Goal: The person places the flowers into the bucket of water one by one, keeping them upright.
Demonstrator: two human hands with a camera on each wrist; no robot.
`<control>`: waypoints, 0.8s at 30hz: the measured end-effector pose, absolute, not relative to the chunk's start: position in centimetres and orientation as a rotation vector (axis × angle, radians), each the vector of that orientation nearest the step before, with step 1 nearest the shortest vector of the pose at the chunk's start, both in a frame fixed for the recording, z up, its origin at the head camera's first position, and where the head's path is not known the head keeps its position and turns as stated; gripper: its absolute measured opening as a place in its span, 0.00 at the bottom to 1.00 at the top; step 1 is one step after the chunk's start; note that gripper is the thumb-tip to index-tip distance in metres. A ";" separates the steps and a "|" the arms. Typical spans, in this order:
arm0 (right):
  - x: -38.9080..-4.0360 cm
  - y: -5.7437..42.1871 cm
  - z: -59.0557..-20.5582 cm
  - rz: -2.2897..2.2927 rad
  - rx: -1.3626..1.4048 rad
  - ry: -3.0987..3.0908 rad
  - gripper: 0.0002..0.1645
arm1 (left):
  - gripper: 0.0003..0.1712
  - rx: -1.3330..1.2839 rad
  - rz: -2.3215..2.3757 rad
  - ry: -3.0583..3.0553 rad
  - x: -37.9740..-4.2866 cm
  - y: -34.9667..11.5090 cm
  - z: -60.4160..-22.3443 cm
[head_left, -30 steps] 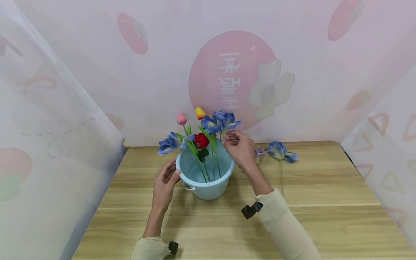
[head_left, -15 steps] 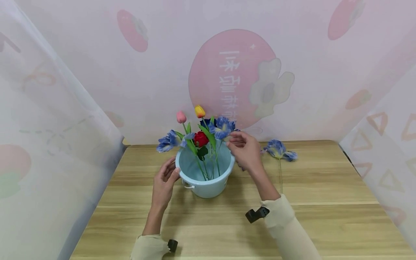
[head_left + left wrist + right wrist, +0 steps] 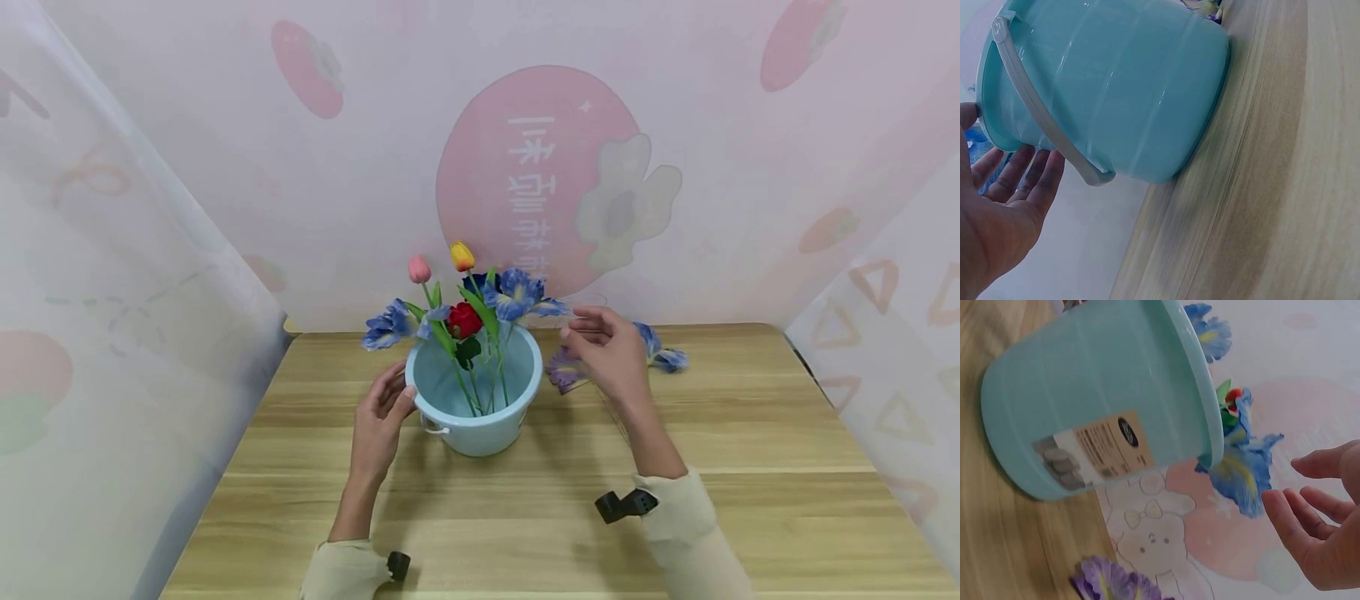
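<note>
A light blue bucket (image 3: 483, 437) stands upright on the table, holding several artificial flowers. Among them are a pink tulip (image 3: 419, 269), a yellow tulip (image 3: 462, 255), a red rose (image 3: 464, 320) and blue irises (image 3: 513, 293). My left hand (image 3: 377, 437) holds the bucket's left side, thumb at the rim and fingers along the outer wall. To the right of the bucket, my right hand (image 3: 615, 358) is in the air with fingers loosely bent, nothing between them. In the right wrist view its fingertips (image 3: 1272, 499) are close to an iris (image 3: 1241, 478) that leans over the rim.
A purple flower (image 3: 566, 369) lies on the wooden table (image 3: 480, 533) just right of the bucket. Another blue iris (image 3: 667, 359) lies behind my right hand, partly hidden. The bucket's white handle (image 3: 1047, 125) hangs down its side. Printed cloth (image 3: 360, 183) walls the back and sides.
My right hand has let go of a blue iris, which now stands in the bucket, and has moved right, away from it. The purple flower shows more. My left hand stays at the bucket.
</note>
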State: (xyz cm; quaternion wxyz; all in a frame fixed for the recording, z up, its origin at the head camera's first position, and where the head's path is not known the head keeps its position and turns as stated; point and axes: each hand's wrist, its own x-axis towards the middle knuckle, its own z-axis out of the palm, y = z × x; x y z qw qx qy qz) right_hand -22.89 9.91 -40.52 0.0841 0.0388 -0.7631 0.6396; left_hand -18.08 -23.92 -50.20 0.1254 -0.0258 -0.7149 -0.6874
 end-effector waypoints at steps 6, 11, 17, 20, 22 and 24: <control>-22.8 12.3 -41.1 1.990 0.062 -2.264 0.25 | 0.27 -0.082 -2.007 -2.068 -18.1 -23.9 -50.2; -22.8 14.5 -42.2 2.033 0.061 -2.289 0.28 | 0.27 -0.083 -2.007 -2.072 -18.1 -23.9 -50.2; -22.6 16.5 -43.5 2.000 0.042 -2.314 0.30 | 0.27 -0.086 -2.010 -2.064 -18.1 -23.9 -50.2; -22.4 17.3 -44.1 1.985 0.022 -2.338 0.29 | 0.27 -0.083 -2.007 -2.073 -18.0 -23.9 -50.2; -22.3 17.7 -44.5 1.979 0.007 -2.356 0.29 | 0.28 -0.081 -2.002 -2.081 -18.0 -23.9 -50.2; -22.4 18.2 -45.0 1.965 -0.004 -2.384 0.29 | 0.28 -0.079 -1.995 -2.089 -18.0 -23.9 -50.2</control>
